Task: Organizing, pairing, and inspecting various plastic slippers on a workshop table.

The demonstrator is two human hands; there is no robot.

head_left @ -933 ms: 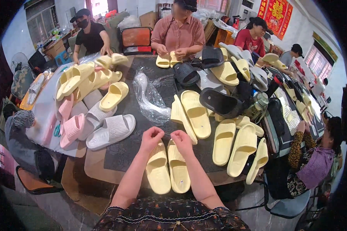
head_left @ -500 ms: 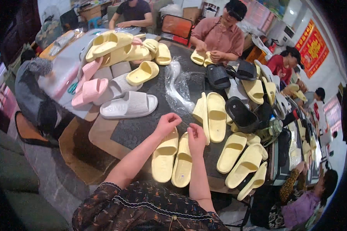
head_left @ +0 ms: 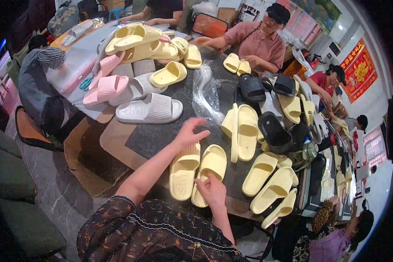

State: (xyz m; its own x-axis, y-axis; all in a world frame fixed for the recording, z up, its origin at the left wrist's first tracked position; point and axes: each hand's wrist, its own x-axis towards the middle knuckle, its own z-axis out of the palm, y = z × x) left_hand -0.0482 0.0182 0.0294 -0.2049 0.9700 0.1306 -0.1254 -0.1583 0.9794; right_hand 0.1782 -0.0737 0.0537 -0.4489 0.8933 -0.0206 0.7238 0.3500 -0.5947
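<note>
You are in what looks like a small footwear workshop. Yellow slide sandals (head_left: 184, 179) crowd your dark surface (head_left: 157, 139), with gray slide sandals (head_left: 133, 109), pink slide sandals (head_left: 107, 88) and black slide sandals (head_left: 273, 131) grouped on and around it. Clear plastic wrapping (head_left: 209, 105) lies mid-surface, and teal-handled scissors (head_left: 84, 84) sit to its left. You share the room with others: a pink-shirted person (head_left: 260, 43) beyond the surface, a check-capped person (head_left: 43, 87) left of it, and a red-shirted person (head_left: 321, 87) beyond its right side.
</note>
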